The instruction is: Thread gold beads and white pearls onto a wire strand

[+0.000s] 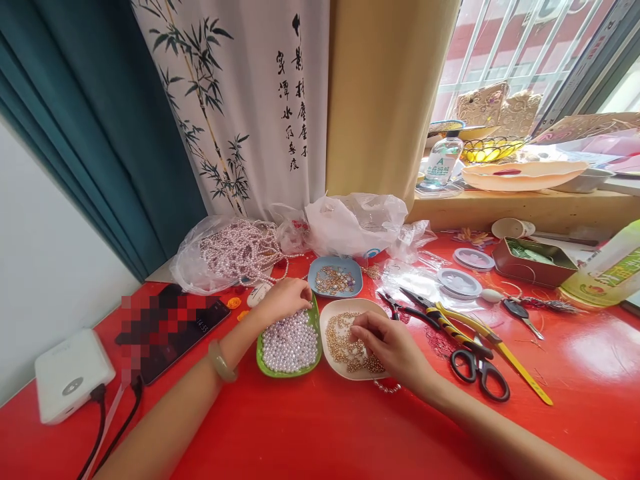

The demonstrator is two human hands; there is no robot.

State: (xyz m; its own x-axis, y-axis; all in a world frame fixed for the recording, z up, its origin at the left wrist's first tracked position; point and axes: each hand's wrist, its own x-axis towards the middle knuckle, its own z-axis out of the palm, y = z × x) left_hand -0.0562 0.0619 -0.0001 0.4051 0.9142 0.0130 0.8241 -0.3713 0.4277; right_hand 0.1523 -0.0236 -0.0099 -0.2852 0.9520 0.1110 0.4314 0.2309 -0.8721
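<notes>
Now, line by line, what lies under my hands:

Left hand (286, 298): my fingers are curled together, tips down in the pearls at the far end of the green dish; whether they pinch a bead I cannot tell. A pale bangle (221, 361) sits on that wrist.
Green dish (314, 319): heaped with white pearls (290, 343), on the red counter (310, 433), touching the white dish on its right.
Right hand (387, 343): fingertips drawn together over the gold beads (343, 343); I cannot tell if anything is held.
White dish (333, 308): holds the gold beads, just in front of me, beside the green one.
Blue dish (315, 267): behind both, with more gold bits inside.
Tools: black-handled scissors (480, 372) and yellow-handled pliers (465, 327) lie right of my right hand, near but apart from it.
Pearl strings (240, 250): bundled in a clear plastic bag at the counter's back.
Far left: a phone (170, 330) and a white charger box (70, 373) with black cables.
</notes>
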